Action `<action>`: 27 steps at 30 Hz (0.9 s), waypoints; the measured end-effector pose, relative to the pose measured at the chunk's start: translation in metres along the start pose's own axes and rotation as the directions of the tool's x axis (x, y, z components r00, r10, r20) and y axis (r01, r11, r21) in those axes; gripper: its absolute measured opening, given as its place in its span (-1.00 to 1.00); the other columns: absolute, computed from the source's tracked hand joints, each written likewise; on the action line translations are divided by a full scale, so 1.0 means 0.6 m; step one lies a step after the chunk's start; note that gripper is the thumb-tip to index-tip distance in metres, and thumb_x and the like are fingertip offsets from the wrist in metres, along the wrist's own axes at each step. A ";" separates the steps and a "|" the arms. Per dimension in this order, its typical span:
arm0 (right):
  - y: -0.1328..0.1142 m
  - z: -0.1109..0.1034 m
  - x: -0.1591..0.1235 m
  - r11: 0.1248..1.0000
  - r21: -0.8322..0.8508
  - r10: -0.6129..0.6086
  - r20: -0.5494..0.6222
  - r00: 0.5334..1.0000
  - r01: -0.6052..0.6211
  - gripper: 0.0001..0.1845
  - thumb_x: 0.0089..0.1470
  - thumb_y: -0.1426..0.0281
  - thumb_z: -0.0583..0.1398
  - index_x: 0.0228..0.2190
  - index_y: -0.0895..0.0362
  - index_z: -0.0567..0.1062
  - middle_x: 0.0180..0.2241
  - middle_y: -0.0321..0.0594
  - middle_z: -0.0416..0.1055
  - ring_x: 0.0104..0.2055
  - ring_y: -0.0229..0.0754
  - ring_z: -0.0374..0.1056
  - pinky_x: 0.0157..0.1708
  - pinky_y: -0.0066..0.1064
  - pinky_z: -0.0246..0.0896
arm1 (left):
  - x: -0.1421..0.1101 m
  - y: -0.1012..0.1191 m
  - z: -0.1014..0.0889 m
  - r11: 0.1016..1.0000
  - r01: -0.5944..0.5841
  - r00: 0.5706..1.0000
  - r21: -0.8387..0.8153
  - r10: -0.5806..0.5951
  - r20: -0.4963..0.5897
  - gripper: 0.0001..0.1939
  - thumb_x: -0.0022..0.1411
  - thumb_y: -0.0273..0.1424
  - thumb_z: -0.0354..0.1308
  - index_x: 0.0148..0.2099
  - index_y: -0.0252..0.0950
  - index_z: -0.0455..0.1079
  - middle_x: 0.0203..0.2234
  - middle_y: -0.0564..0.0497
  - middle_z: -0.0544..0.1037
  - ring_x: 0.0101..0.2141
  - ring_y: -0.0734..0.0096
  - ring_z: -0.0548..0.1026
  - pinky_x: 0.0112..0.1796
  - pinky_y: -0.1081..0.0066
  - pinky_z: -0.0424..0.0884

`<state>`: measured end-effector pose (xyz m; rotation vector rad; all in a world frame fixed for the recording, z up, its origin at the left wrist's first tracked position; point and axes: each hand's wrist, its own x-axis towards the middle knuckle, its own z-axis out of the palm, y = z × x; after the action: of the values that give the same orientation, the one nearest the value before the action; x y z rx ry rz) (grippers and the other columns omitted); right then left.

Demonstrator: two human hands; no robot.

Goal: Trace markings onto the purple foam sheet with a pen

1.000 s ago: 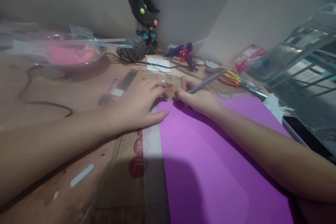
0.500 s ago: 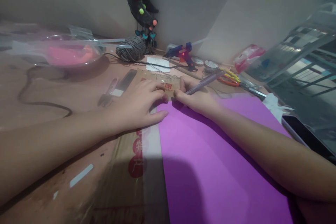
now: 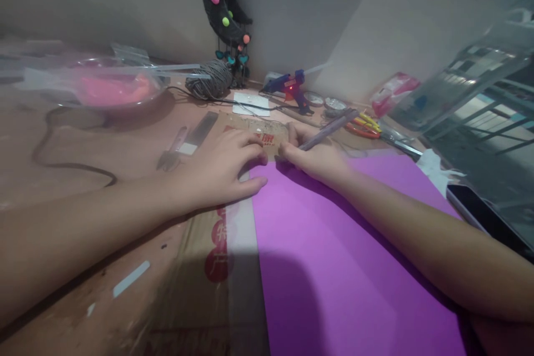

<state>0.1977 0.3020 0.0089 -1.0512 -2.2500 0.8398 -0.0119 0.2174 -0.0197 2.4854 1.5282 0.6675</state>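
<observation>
A purple sheet of paper point(image 3: 334, 256) lies over a flattened piece of cardboard point(image 3: 196, 278) with red printing and a pale strip. My left hand point(image 3: 231, 164) rests at the sheet's upper left corner, its fingers apart and curving onto the paper. Between the thumb and fingers of my right hand point(image 3: 317, 153) is a pen point(image 3: 329, 129), slanting up to the right. The pen's tip is hidden behind the hand, near the far edge of the sheet.
Behind the paper are a glue gun point(image 3: 291, 88) with a red light, a ball of grey yarn point(image 3: 211, 79) and yellow-orange handled pliers point(image 3: 365, 124). A bowl of pink material point(image 3: 114, 89) stands left. A phone point(image 3: 488, 219) lies right. A dark crescent ornament point(image 3: 219, 5) hangs behind.
The pen in my right hand has tilted and shifted very slightly. The view has moved a little; my left hand and the purple paper stay in place.
</observation>
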 end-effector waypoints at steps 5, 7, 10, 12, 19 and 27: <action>-0.005 -0.001 0.000 0.999 -0.035 -0.033 -0.002 0.999 0.033 -0.69 0.03 0.39 0.22 -0.57 0.02 0.16 -0.57 -0.41 0.20 -0.46 -0.25 0.16 -0.40 -0.36 0.06 | 0.001 0.000 0.000 1.000 -0.004 1.000 -0.001 0.004 -0.001 -0.62 0.33 -0.09 0.12 -0.03 -0.25 0.54 0.09 -0.21 0.53 0.16 -0.13 0.46 0.20 -0.12 0.36; -0.006 -0.001 0.000 0.998 -0.043 -0.042 0.000 0.999 0.042 -0.68 0.01 0.44 0.21 -0.58 0.02 0.15 -0.58 -0.42 0.18 -0.47 -0.26 0.15 -0.42 -0.37 0.03 | 0.001 0.000 -0.001 1.000 -0.007 1.000 0.001 0.007 0.001 -0.62 0.34 -0.09 0.12 -0.03 -0.25 0.54 0.09 -0.21 0.53 0.17 -0.12 0.46 0.21 -0.11 0.36; -0.005 -0.002 0.000 0.998 -0.056 -0.035 0.004 0.999 0.035 -0.68 -0.01 0.48 0.22 -0.59 0.02 0.15 -0.57 -0.43 0.19 -0.46 -0.26 0.14 -0.41 -0.36 0.03 | 0.001 -0.001 -0.001 1.000 -0.011 1.000 0.005 0.011 0.004 -0.62 0.34 -0.09 0.12 -0.02 -0.24 0.53 0.10 -0.20 0.54 0.17 -0.11 0.46 0.21 -0.10 0.36; -0.005 -0.003 -0.001 0.998 -0.056 -0.020 0.008 1.000 0.021 -0.67 -0.02 0.49 0.22 -0.59 0.02 0.15 -0.57 -0.43 0.19 -0.45 -0.26 0.14 -0.41 -0.36 0.03 | 0.000 -0.001 -0.001 1.000 -0.008 1.000 0.008 0.008 0.006 -0.63 0.34 -0.09 0.12 -0.02 -0.24 0.53 0.09 -0.19 0.54 0.17 -0.11 0.46 0.22 -0.10 0.35; -0.006 -0.010 -0.001 0.999 -0.031 -0.014 0.040 0.999 0.016 -0.68 -0.04 0.51 0.21 -0.60 0.03 0.15 -0.59 -0.44 0.17 -0.46 -0.27 0.15 -0.42 -0.36 0.02 | 0.001 0.001 -0.003 1.000 -0.008 1.000 0.005 0.008 0.010 -0.61 0.35 -0.08 0.11 -0.01 -0.25 0.54 0.10 -0.21 0.54 0.16 -0.11 0.46 0.20 -0.10 0.37; 0.021 0.000 0.003 0.992 0.125 0.019 -0.003 1.000 -0.018 -0.73 -0.07 0.39 0.21 -0.57 0.02 0.17 -0.60 -0.44 0.24 -0.50 -0.27 0.26 -0.46 -0.38 0.09 | -0.001 0.001 -0.002 1.000 0.013 1.000 -0.008 -0.013 0.011 -0.58 0.34 -0.06 0.11 0.00 -0.25 0.55 0.12 -0.21 0.53 0.17 -0.12 0.45 0.22 -0.12 0.36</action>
<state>0.2026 0.3100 0.0002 -1.0164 -2.1566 0.9723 -0.0123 0.2166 -0.0189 2.4669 1.5339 0.6552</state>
